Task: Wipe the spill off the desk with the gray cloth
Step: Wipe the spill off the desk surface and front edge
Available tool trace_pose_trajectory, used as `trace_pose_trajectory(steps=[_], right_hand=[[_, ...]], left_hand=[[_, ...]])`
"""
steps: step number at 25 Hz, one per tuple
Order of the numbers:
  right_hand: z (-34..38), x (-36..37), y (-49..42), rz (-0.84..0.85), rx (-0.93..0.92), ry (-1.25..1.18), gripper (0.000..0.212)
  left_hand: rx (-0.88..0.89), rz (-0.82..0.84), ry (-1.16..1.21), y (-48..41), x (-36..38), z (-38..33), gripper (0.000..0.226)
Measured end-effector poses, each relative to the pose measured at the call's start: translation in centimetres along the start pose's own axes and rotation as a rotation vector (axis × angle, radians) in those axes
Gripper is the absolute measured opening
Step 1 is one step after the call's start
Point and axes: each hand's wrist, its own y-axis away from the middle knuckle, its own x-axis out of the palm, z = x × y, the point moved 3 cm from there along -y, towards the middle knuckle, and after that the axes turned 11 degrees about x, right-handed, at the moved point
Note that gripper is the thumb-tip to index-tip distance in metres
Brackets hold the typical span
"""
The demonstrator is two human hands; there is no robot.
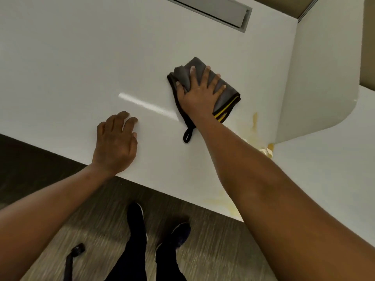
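Two bare hands are resting on the white desk (pixel 60 63). Right hand (pixel 199 94) is pressing flat on the folded gray cloth (pixel 222 92), fingers spread apart over it, not gripping. Left hand (pixel 115 142) is lying palm-down near the front edge, fingers loosely together, holding nothing. Yellow spill (pixel 254 120) is sitting just right of the cloth, apart from it, with fainter staining (pixel 225 203) showing at the desk's front edge.
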Motion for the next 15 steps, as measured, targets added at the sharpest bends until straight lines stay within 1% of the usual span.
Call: trace_pose_trajectory(steps=[2, 4, 6, 8, 10, 12, 13, 15], right_hand=[[-3.6, -1.3, -2.8, -0.011, 0.045, 0.025, 0.075], [-7.8, -2.6, -3.8, -0.018, 0.129, 0.031, 0.075], [-11.2, -3.5, -2.4, -0.032, 0.221, 0.014, 0.075], [-12.5, -3.0, 1.4, -0.055, 0.298, -0.005, 0.078], [-11.1, -1.6, 6.8, -0.081, 0.319, -0.007, 0.083], [-7.7, 0.3, 11.4, -0.071, 0.255, -0.022, 0.088], [-5.7, 1.2, 12.6, -0.061, 0.210, -0.032, 0.090], [-2.0, 2.0, 12.4, -0.028, 0.143, -0.051, 0.092]], left_hand=[[0.008, -0.016, -0.015, 0.0, 0.2, -0.1, 0.045], [0.012, -0.021, -0.023, 0.0, 0.3, -0.1, 0.045], [0.009, -0.018, -0.021, 0.0, 0.3, 0.0, 0.046], [0.006, -0.015, -0.025, 0.0, 0.3, 0.1, 0.046], [0.007, -0.021, -0.035, -0.1, 0.2, -0.1, 0.045], [0.007, -0.020, -0.037, -0.1, 0.2, -0.2, 0.045], [0.004, -0.016, -0.031, -0.1, 0.1, -0.3, 0.045], [-0.006, -0.013, -0.021, -0.1, -0.1, -0.3, 0.046]])
